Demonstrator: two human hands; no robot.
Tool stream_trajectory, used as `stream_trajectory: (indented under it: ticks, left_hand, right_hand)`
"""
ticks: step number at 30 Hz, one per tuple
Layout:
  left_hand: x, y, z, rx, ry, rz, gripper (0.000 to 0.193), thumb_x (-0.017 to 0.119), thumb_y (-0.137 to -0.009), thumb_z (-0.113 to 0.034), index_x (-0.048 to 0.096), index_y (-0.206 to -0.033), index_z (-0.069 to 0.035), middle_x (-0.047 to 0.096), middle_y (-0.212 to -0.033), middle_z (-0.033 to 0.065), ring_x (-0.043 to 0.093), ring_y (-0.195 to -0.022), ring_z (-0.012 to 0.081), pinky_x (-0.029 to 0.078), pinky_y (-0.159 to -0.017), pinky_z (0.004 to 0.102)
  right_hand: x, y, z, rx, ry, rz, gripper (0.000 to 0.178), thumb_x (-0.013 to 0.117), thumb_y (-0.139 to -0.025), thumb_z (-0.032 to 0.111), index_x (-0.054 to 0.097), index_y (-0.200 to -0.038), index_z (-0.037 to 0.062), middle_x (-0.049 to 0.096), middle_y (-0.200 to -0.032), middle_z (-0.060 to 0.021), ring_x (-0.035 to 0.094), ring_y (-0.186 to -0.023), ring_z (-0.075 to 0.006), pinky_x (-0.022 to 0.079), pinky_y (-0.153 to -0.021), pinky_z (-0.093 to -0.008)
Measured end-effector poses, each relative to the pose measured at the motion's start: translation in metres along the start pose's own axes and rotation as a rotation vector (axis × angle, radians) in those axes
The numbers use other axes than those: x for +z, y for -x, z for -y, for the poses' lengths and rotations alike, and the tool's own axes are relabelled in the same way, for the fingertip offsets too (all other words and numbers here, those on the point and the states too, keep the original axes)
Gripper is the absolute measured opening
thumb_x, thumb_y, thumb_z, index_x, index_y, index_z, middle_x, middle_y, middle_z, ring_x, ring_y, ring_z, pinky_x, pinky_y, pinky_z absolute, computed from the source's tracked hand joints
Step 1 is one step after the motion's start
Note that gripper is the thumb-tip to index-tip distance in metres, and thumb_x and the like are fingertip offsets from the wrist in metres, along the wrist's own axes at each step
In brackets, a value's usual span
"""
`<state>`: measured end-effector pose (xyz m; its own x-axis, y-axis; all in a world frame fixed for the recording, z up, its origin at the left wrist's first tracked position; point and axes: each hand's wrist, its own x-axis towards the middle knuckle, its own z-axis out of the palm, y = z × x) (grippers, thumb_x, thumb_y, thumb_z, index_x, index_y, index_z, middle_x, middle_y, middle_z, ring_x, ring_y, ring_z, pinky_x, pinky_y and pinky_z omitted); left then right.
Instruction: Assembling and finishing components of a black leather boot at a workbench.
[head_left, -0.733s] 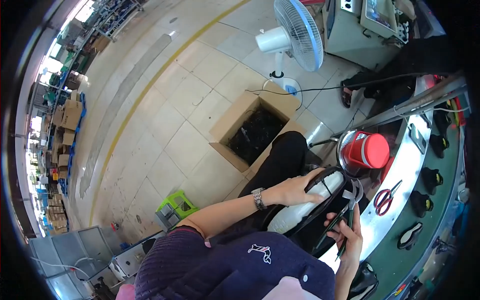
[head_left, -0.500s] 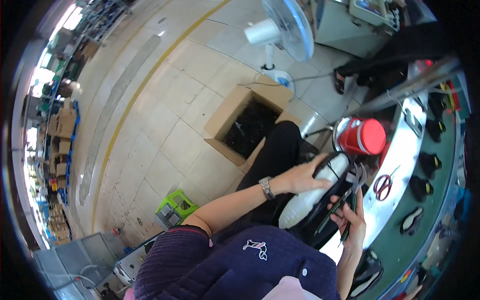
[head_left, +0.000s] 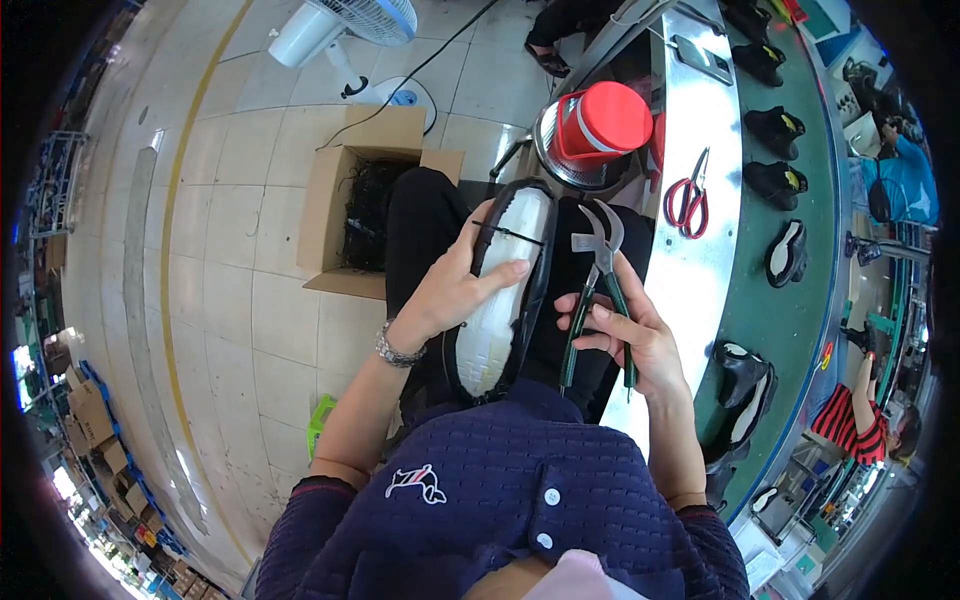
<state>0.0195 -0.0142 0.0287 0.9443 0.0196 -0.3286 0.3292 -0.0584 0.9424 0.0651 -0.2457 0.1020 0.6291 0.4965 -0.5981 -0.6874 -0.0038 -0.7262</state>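
A black shoe [head_left: 512,330] lies on my lap with its whitish underside facing up. My left hand [head_left: 450,290] grips it from the left, thumb across the underside. A thin black cord or strap crosses the shoe near its upper end. To the right of it, my right hand [head_left: 637,340] holds pincers [head_left: 603,262] with dark green handles. Their curved metal jaws point up and stand apart, touching nothing. A small white tag shows beside the jaws, and I cannot tell what it is attached to.
Red-handled scissors [head_left: 687,205] and a phone [head_left: 703,58] lie on the metal ledge [head_left: 690,290] at my right. Beyond it, shoes stand on a green belt [head_left: 780,245]. Ahead are a red jug [head_left: 610,115], an open carton [head_left: 325,230] and a fan [head_left: 365,20]. Other people are nearby.
My view has turned right, showing more of the belt. The shoe now points more nearly straight ahead, still in my left hand. The pincers are farther from the shoe, their jaws plainly apart.
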Motion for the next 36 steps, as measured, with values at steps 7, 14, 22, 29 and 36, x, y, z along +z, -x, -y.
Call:
stream_trajectory:
  ticks: [7, 14, 22, 29, 36]
  left_hand:
    - [0.003, 0.01, -0.001, 0.0, 0.212, 0.008, 0.082, 0.067, -0.087, -0.037, 0.022, -0.148, -0.006, 0.052, -0.13, 0.02, 0.052, -0.12, 0.0263, 0.039, -0.102, 0.0353]
    - [0.006, 0.008, -0.012, 0.002, 0.025, -0.014, 0.082, 0.068, -0.085, -0.04, 0.026, -0.148, -0.009, 0.054, -0.129, 0.0218, 0.057, -0.116, 0.0302, 0.042, -0.099, 0.036]
    - [0.018, -0.018, 0.018, -0.019, -0.025, -0.064, 0.084, 0.066, -0.085, -0.037, 0.019, -0.148, -0.009, 0.056, -0.125, 0.0256, 0.057, -0.116, 0.0384, 0.043, -0.098, 0.04]
    - [0.0, -0.033, 0.004, 0.241, -0.317, -0.232, 0.054, 0.067, -0.087, -0.024, 0.046, -0.133, -0.005, 0.057, -0.122, 0.0174, 0.061, -0.107, 0.0273, 0.049, -0.09, 0.0357]
    - [-0.005, -0.056, -0.011, 0.305, -0.204, -0.237, 0.021, 0.063, -0.083, -0.01, 0.064, -0.102, -0.001, 0.066, -0.089, 0.0133, 0.064, -0.081, 0.029, 0.052, -0.073, 0.035]
  right_hand:
    - [0.0, -0.002, -0.001, -0.01, 0.046, 0.113, 0.069, 0.047, -0.097, 0.005, 0.009, -0.153, 0.0156, 0.059, -0.116, -0.0291, 0.066, -0.1, -0.0333, 0.059, -0.075, -0.034]
    - [0.004, 0.0, 0.008, -0.054, 0.063, 0.064, 0.07, 0.044, -0.096, 0.003, 0.005, -0.154, 0.0143, 0.059, -0.117, -0.0284, 0.065, -0.102, -0.0333, 0.058, -0.077, -0.0328]
    - [0.005, -0.012, 0.008, -0.012, 0.063, 0.127, 0.068, 0.045, -0.097, 0.004, 0.008, -0.154, 0.0141, 0.058, -0.119, -0.029, 0.064, -0.103, -0.0338, 0.058, -0.078, -0.0345]
    - [0.014, -0.042, 0.018, 0.118, 0.079, 0.158, 0.064, 0.045, -0.1, 0.013, 0.009, -0.153, 0.0134, 0.062, -0.111, -0.0158, 0.063, -0.099, -0.0222, 0.049, -0.092, -0.0347]
    - [0.006, -0.049, 0.008, 0.041, 0.51, 0.062, 0.064, 0.047, -0.1, 0.011, 0.012, -0.153, 0.0107, 0.056, -0.084, -0.0061, 0.06, -0.073, -0.014, 0.054, -0.068, -0.0305]
